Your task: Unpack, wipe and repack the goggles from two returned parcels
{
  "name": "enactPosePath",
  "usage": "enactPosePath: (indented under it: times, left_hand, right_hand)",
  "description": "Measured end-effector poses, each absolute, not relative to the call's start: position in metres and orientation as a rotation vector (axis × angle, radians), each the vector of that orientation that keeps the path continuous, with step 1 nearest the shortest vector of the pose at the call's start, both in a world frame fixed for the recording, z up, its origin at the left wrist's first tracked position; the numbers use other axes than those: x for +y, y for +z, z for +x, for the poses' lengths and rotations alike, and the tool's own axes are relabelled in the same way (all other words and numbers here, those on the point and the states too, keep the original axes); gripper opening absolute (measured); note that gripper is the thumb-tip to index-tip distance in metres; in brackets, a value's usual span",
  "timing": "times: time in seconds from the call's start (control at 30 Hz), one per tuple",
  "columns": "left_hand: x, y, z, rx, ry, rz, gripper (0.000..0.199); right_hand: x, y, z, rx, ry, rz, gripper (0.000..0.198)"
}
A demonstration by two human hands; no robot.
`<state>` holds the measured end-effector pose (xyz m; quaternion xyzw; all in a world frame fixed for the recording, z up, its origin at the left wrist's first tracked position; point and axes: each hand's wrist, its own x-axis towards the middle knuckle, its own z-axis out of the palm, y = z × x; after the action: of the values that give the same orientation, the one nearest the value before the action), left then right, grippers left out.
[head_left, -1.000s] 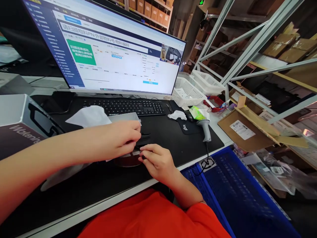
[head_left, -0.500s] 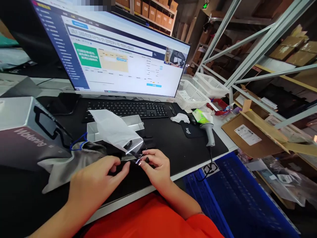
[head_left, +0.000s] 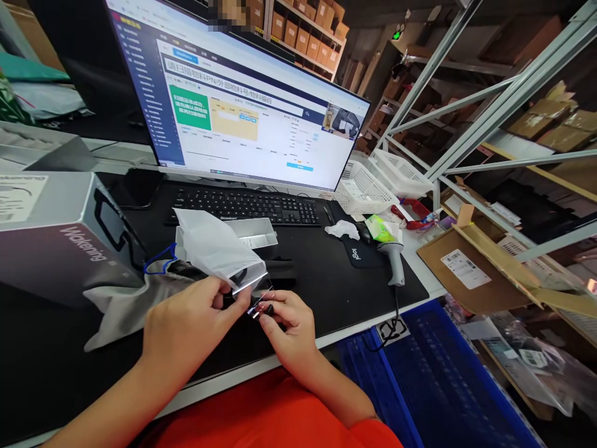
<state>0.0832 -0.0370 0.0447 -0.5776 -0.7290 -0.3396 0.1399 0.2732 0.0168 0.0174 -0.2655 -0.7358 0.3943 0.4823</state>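
Note:
A white translucent bag (head_left: 212,246) with a clear, shiny flap at its near end is between my hands. My left hand (head_left: 191,320) is closed on the bag's near edge, thumb against fingers. My right hand (head_left: 291,323) pinches the glossy end of the clear flap, and a small dark piece shows at its fingertips. What lies inside the bag I cannot make out. Behind the bag is an open silver tray-like box (head_left: 261,233). A grey cloth pouch (head_left: 121,305) with a blue cord lies beside my left hand.
At left stands a large box (head_left: 60,242) marked "Wakening". A keyboard (head_left: 252,205) and monitor (head_left: 242,143) are behind the bag. To the right lie a crumpled white tissue (head_left: 342,229), a grey barcode scanner (head_left: 395,264), white baskets (head_left: 364,190) and an open cardboard box (head_left: 459,267).
My left thumb and fingers have closed onto the bag's near edge, where they were apart from it before. My right hand still pinches the flap's end. The camera view has shifted slightly.

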Motion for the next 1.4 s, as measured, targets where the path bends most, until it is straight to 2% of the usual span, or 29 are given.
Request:
enactPosePath:
  times: [0.17,0.33,0.57,0.73,0.83,0.93,1.03,1.17,1.23,1.3,1.4]
  left_hand:
    - [-0.037,0.050,0.086,-1.818,-0.905,-1.678,0.039]
    - [-0.044,0.051,0.080,-1.632,-0.985,-1.905,0.036]
    - [-0.061,0.051,0.066,-1.501,-1.069,-1.899,0.016]
    - [-0.057,0.049,0.086,-1.253,-1.107,-2.089,0.024]
    - [-0.054,0.040,0.100,-1.316,-1.155,-2.156,0.034]
    - [-0.055,0.030,0.099,-1.378,-1.193,-2.164,0.033]
    - [-0.060,0.026,0.085,-1.552,-1.200,-2.083,0.040]
    - [-0.066,0.041,0.056,-2.062,-1.174,-1.699,0.028]
    - [-0.063,0.053,0.042,-2.421,-1.018,-1.513,0.032]
    - [-0.055,0.063,0.032,-2.763,-0.740,-1.423,0.047]
    - [-0.042,0.065,0.026,-2.968,-0.451,-1.438,0.063]
  right_hand:
    - [0.015,0.018,0.266,-1.767,0.919,-0.653,0.017]
    - [0.021,0.022,0.262,-1.709,0.807,-0.703,0.017]
    - [0.024,0.037,0.262,-1.982,0.184,-0.695,0.012]
    - [0.035,0.043,0.246,-2.061,0.111,-0.648,0.015]
    - [0.043,0.045,0.239,-2.028,0.230,-0.606,0.018]
    - [0.051,0.049,0.245,-1.917,0.491,-0.538,0.023]
    - [0.064,0.059,0.263,-1.754,0.644,-0.638,0.018]
    - [0.084,0.076,0.290,-1.695,0.776,-0.705,0.018]
    - [0.093,0.080,0.297,-1.664,0.898,-0.709,0.022]
    - [0.099,0.079,0.298,-1.602,1.086,-0.729,0.030]
    - [0.106,0.069,0.291,-1.434,1.395,-0.715,0.043]
